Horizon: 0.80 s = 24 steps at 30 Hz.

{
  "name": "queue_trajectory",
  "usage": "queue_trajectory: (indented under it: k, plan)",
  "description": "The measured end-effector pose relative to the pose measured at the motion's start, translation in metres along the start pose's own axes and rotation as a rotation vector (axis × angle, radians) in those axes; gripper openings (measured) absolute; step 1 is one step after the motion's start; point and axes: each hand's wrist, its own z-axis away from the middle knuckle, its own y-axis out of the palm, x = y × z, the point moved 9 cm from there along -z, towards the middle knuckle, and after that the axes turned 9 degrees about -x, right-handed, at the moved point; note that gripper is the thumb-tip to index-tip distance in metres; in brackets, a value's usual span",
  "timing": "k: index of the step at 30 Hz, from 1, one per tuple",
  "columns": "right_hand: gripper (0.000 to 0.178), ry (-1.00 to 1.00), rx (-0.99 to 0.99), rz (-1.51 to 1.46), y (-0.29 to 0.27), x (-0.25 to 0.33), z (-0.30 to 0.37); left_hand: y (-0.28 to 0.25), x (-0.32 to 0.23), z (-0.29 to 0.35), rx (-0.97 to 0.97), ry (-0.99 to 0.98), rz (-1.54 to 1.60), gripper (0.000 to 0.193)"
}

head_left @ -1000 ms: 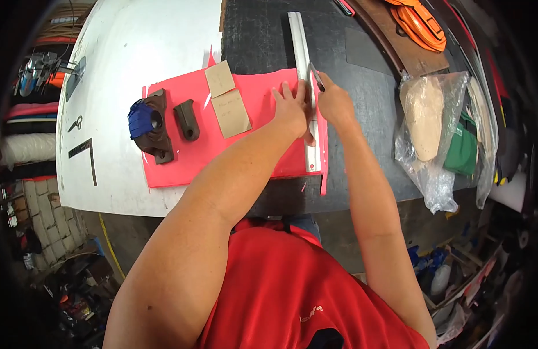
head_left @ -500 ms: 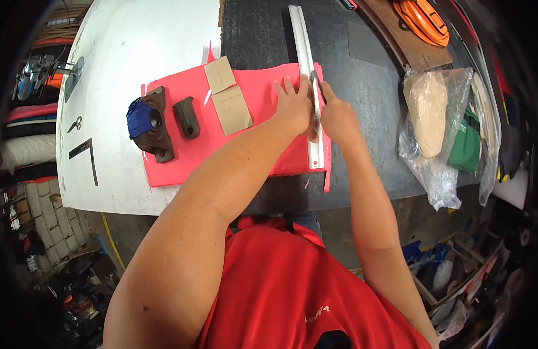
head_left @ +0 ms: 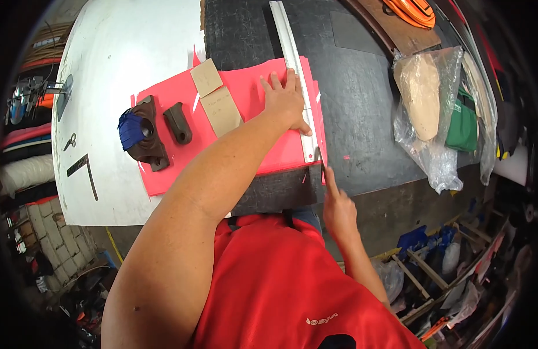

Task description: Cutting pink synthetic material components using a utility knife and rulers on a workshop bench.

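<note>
My left hand (head_left: pixel 285 104) lies flat with fingers spread, pressing a long silver metal ruler (head_left: pixel 288 41) onto pink sheet material (head_left: pixel 245 82). In my closed right hand (head_left: pixel 341 214) is a knife (head_left: pixel 322 158), its thin dark blade at the ruler's near end, by the pink sheet's near right corner. A narrow pink strip (head_left: pixel 317 107) shows along the ruler's right side. Two tan card pieces (head_left: pixel 207 78) rest on the sheet. To their left are a dark brown curved block (head_left: pixel 179 124) and a larger brown block (head_left: pixel 155 148) with a blue wrapped part.
The tabletop is white (head_left: pixel 115 116) at left and black (head_left: pixel 362 122) at right. Scissors (head_left: pixel 71 141) and a black L-square (head_left: pixel 90 177) lie at left. At right are a clear plastic bag (head_left: pixel 423 157), a green pouch (head_left: pixel 462 129) and an orange bundle (head_left: pixel 415 13).
My right hand with the knife has moved toward me along the ruler to its near end. My left hand stays on the ruler. The whole view has shifted slightly.
</note>
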Motion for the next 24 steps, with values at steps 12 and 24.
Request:
queue_trajectory:
  k: [12, 24]
  plan:
    - [0.064, 0.038, -0.215, -0.21, -0.072, 0.001, -0.022, 0.001, 0.004, 0.004, 0.018, -0.041, 0.037, 0.139]
    - [0.059, -0.043, -0.161, -0.067, -0.039, 0.065, -0.242, -0.002, -0.005, 0.0, 0.053, 0.007, 0.032, 0.115]
